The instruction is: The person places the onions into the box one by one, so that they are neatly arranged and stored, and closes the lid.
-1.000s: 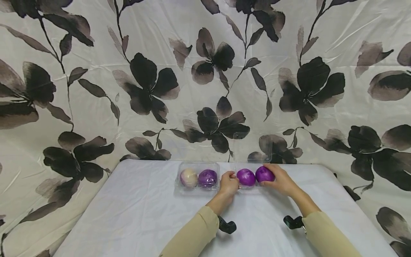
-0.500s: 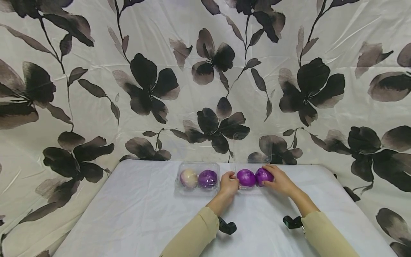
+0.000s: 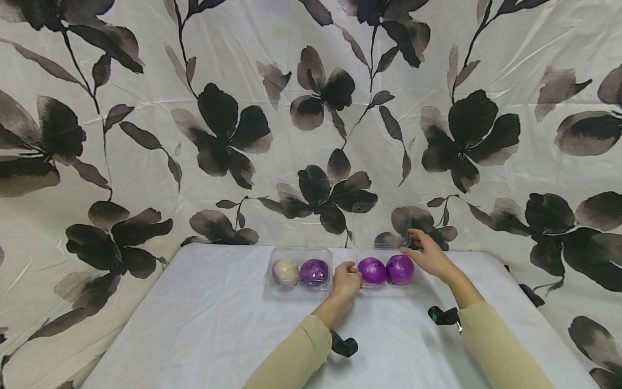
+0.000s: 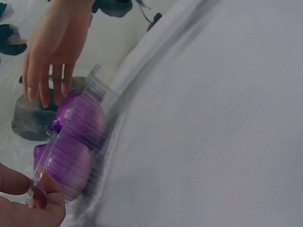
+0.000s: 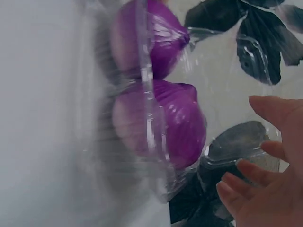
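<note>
Two purple onions (image 3: 372, 270) (image 5: 163, 125) sit side by side in the right clear plastic clamshell box (image 4: 90, 151), whose lid stands up at the back. My left hand (image 3: 347, 280) pinches the box's left rim between thumb and fingers, as the left wrist view shows. My right hand (image 3: 430, 256) is above and behind the right onion, beside the raised lid (image 5: 258, 153). Its fingers are spread and loosely bent, with nothing between them; whether they touch the lid I cannot tell.
Another clear box (image 3: 297, 289), holding a pale onion (image 3: 285, 272) and a purple onion (image 3: 313, 272), stands left of my left hand. Both boxes are near the far edge of the white-covered table (image 3: 204, 324). A floral cloth (image 3: 316, 135) hangs behind.
My right hand has let go of the right onion and moved up and back toward the raised lid. That onion stays in the box. My left hand keeps its place.
</note>
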A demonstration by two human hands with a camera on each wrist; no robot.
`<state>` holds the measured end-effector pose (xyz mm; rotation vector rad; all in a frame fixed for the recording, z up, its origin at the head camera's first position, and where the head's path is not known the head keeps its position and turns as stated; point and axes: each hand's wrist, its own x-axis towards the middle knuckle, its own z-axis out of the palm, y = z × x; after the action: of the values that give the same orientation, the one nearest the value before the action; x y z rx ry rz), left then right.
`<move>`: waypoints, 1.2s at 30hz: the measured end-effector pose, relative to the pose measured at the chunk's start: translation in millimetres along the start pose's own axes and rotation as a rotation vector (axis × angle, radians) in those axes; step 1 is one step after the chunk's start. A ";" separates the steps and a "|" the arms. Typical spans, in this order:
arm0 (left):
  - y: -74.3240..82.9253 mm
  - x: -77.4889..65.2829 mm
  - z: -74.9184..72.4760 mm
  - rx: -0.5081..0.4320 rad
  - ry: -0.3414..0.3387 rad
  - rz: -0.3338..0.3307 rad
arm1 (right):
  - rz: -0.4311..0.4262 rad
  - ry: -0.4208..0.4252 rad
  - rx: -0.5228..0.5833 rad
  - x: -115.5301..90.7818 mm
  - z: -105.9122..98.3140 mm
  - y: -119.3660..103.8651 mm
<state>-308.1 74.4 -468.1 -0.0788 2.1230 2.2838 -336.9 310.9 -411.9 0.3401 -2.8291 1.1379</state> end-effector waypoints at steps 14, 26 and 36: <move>4.0 2.0 -0.2 -0.019 0.005 0.007 | 0.120 0.049 0.123 39.2 -13.2 -10.3; -1.5 -1.2 -0.2 0.006 0.015 0.009 | 0.115 0.123 0.276 25.9 -8.7 -4.5; 3.9 -0.5 -1.8 0.047 0.000 0.003 | 0.154 0.093 0.337 0.9 -13.2 0.5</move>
<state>-307.8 72.3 -464.4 -0.0751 2.1767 2.2348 -338.1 320.2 -402.5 0.0834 -2.6154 1.6208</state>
